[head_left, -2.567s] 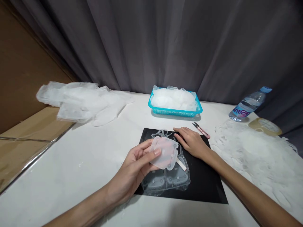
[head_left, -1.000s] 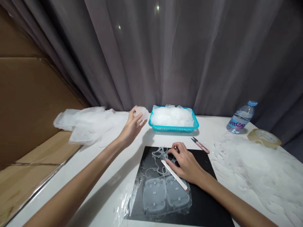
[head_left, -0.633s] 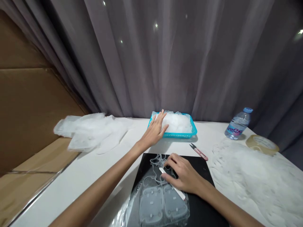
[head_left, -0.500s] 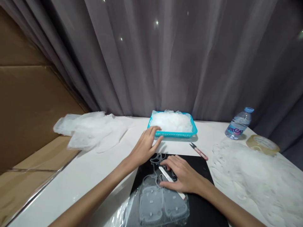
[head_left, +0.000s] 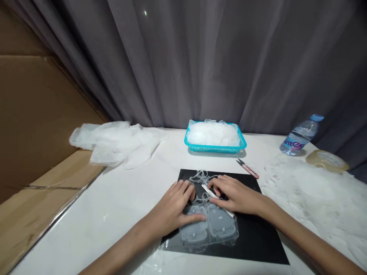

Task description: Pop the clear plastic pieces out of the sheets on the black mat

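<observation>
Head view shows 1 white table [head_left: 120,198] with 1 black mat [head_left: 252,236] under both hands, and the risks run from the biggest thing down. Right of the grip, 1 wide heap of white offcuts [head_left: 309,198] lies loose beside the mat; a sweep of the right forearm could probably drag it over the work. Far left of the grip, 1 pile of clear plastic bags [head_left: 117,141] sits near the table's edge and looks light enough to slide off if brushed. Beyond the hands, 1 turquoise basket [head_left: 215,147] is heaped with white pieces, so another piece dropped on top might roll out. Under the grip lies 1 translucent moulded sheet [head_left: 218,229] with 2 cover shapes side by side and a tangle of thin runners at its far end. The left hand [head_left: 174,210] presses flat on the left shape, fingers spread and holding nothing; if it slips, the sheet could skate on the smooth mat. The right hand [head_left: 237,196] is closed on 1 slim white tool [head_left: 207,190], its tip at the runners just past the left fingertips, so a jerk could nick a finger or tear a shape, in my judgement. Beyond and right of the right hand lie 1 pink snips [head_left: 249,169], and farther off 1 water bottle [head_left: 301,135] and 1 tape roll [head_left: 327,160].
</observation>
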`<move>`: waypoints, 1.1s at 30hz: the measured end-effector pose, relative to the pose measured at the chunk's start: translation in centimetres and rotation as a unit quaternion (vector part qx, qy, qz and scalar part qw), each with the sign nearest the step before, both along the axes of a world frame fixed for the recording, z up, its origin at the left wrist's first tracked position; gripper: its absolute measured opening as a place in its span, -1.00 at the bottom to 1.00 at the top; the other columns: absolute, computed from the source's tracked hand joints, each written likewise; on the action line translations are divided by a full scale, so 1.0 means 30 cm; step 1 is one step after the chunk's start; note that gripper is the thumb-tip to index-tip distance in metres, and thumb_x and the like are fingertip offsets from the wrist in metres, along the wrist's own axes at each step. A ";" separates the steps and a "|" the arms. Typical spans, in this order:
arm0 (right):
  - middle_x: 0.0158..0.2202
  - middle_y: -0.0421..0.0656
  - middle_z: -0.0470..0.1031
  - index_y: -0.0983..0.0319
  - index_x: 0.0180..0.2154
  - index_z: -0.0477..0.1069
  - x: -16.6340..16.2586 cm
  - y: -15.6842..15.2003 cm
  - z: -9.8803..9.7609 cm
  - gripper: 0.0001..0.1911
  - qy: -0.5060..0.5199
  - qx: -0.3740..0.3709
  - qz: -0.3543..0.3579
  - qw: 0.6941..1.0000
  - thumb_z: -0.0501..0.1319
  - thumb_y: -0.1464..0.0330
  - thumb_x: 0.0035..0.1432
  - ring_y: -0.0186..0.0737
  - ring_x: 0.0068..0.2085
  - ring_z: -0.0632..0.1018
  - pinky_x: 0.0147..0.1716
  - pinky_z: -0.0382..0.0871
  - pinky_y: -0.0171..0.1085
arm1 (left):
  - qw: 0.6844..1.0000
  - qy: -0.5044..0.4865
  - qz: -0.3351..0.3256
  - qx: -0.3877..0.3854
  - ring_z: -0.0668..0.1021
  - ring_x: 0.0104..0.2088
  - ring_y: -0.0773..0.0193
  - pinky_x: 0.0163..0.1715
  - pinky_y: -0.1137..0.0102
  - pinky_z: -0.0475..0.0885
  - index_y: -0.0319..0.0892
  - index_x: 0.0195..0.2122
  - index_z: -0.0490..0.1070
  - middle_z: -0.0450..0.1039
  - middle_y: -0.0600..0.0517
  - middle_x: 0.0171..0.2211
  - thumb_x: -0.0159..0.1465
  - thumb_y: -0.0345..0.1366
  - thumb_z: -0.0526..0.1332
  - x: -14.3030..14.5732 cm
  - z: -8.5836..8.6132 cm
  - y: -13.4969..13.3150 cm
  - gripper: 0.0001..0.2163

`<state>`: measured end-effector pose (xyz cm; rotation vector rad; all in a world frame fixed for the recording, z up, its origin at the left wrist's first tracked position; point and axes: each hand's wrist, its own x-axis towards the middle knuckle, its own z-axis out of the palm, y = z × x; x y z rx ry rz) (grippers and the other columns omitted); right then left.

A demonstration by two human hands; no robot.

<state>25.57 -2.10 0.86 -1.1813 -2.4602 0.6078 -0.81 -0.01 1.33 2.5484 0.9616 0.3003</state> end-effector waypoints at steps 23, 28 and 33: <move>-0.03 -0.04 0.51 0.07 0.35 0.25 0.142 0.072 0.000 -0.50 -0.013 0.041 -0.083 0.996 0.00 0.40 0.44 -0.06 -0.02 0.56 -0.02 0.47 -0.10 | 0.994 -0.057 -0.052 0.083 0.42 0.02 0.07 0.05 0.16 0.37 -0.13 -0.12 0.42 0.43 -0.06 -0.03 0.48 -0.07 0.20 0.008 0.001 0.070 -0.77; -0.11 -0.11 0.59 0.15 0.01 0.57 0.201 0.082 0.063 -0.65 0.040 -0.007 -0.073 0.996 0.10 0.46 0.32 -0.15 -0.12 0.59 -0.11 0.47 -0.22 | 0.990 -0.009 -0.142 0.012 0.37 0.32 -0.02 0.26 0.10 0.34 -0.01 0.29 0.32 0.31 -0.07 0.36 0.39 0.09 0.25 0.039 0.004 -0.002 -0.48; -0.17 -0.10 0.64 0.18 0.00 0.61 0.224 0.081 0.121 -0.66 0.121 0.065 -0.108 0.985 0.11 0.42 0.33 -0.12 -0.11 0.60 -0.08 0.48 -0.17 | 0.996 0.001 -0.081 0.037 0.33 0.40 0.00 0.35 0.05 0.30 -0.02 0.38 0.26 0.21 -0.07 0.45 0.49 0.03 0.12 0.077 -0.039 -0.030 -0.50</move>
